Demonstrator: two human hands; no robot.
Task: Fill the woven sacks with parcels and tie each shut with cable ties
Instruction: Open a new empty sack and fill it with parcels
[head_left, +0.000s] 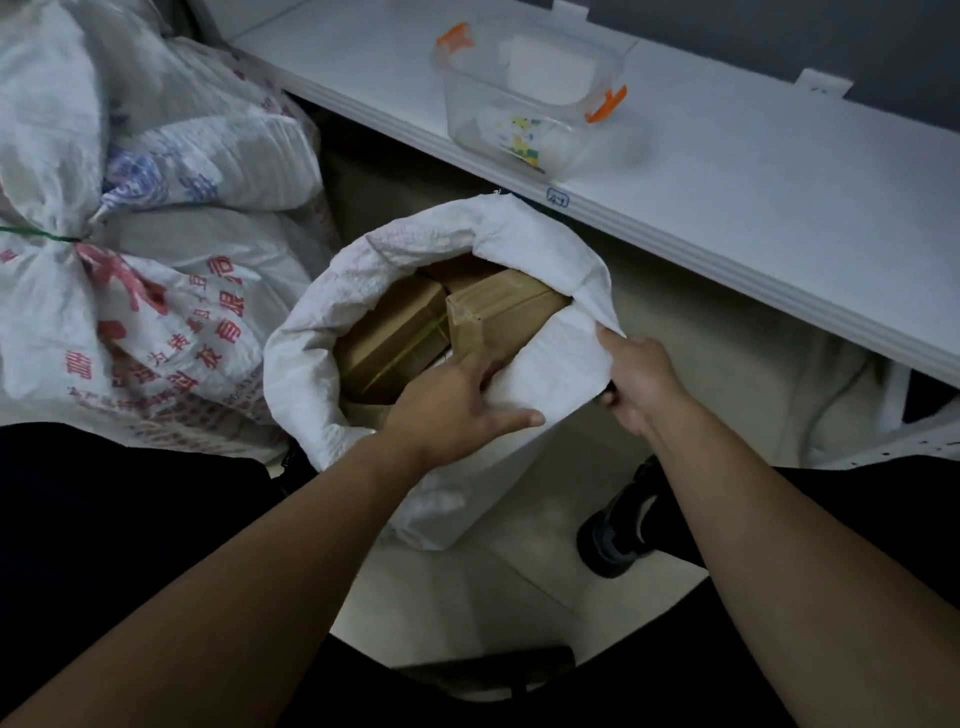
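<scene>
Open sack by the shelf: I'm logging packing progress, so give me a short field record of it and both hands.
sack: white woven sack, mouth open, standing on the floor
contents: brown cardboard parcels, at least two visible
left hand: grips the near rim, fingers inside the mouth
right hand: pinches the rim on the right side
closure: not yet tied
nearby: tied sack with green tie at left; clear container on the white shelf
</scene>
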